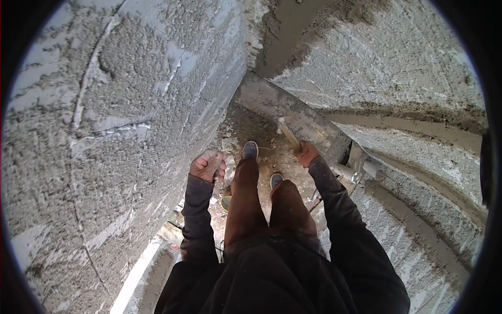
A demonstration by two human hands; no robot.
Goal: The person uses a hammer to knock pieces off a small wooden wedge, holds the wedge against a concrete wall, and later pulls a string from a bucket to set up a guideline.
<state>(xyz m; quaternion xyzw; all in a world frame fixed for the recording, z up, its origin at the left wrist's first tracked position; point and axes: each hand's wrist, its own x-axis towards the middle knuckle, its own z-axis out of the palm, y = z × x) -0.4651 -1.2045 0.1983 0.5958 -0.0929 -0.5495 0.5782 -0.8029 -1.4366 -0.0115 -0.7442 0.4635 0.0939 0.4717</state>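
My right hand point(306, 153) grips a narrow, yellowish wooden stick-like tool point(289, 134). Its far end is whitish and points away, up and to the left; the exact kind of tool does not show. To the left, my left hand point(208, 165) is raised close to the rough grey wall point(130, 131), its fingers curled inward. Something greyish may lie in that palm, but I cannot make it out. Both hands are apart from each other and from the walls.
A dirty slab point(293, 112) crosses the floor beyond my shoes point(250, 150). Wet-looking brown mortar point(293, 36) coats the far corner. On the right, ledges point(418, 125) step along the wall, with short pale pipes point(346, 172) near my right forearm. A container point(226, 202) sits beside my left leg.
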